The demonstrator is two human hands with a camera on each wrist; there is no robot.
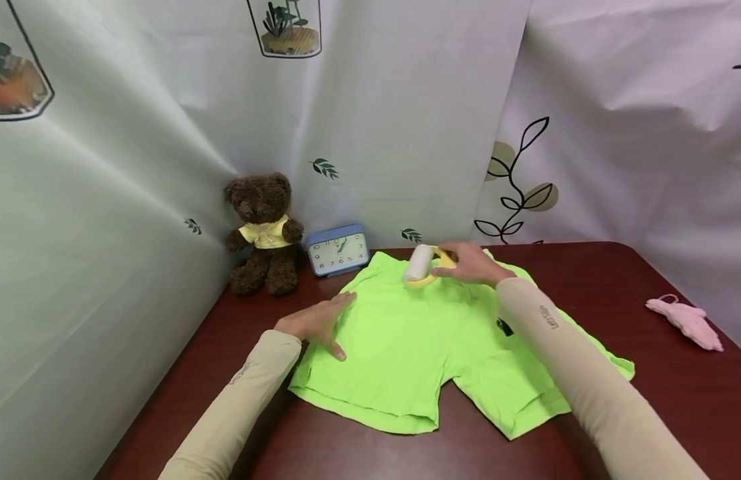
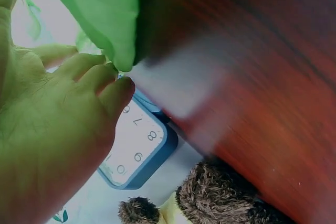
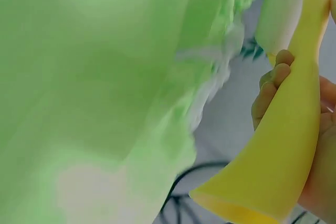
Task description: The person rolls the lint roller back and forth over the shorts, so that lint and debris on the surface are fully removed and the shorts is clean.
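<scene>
Bright green shorts [image 1: 394, 340] lie spread on the dark red table, waistband toward the wall. My right hand [image 1: 471, 263] grips the yellow handle [image 3: 278, 145] of a lint roller [image 1: 419, 263], whose white roll is over the waistband area. In the right wrist view, fingers curl round that handle, and the roll is partly cut off by the frame edge. My left hand [image 1: 321, 325] rests on the left edge of the shorts with its fingers spread. The left wrist view shows the left hand's fingers [image 2: 94, 80] beside the green cloth [image 2: 105, 14].
A blue alarm clock [image 1: 338, 251] stands behind the shorts, left of the waistband. Beside it a brown teddy bear [image 1: 263, 233] in a yellow shirt sits against the wall covering. A pink cloth item [image 1: 685, 321] lies at the right of the table [image 1: 592, 280].
</scene>
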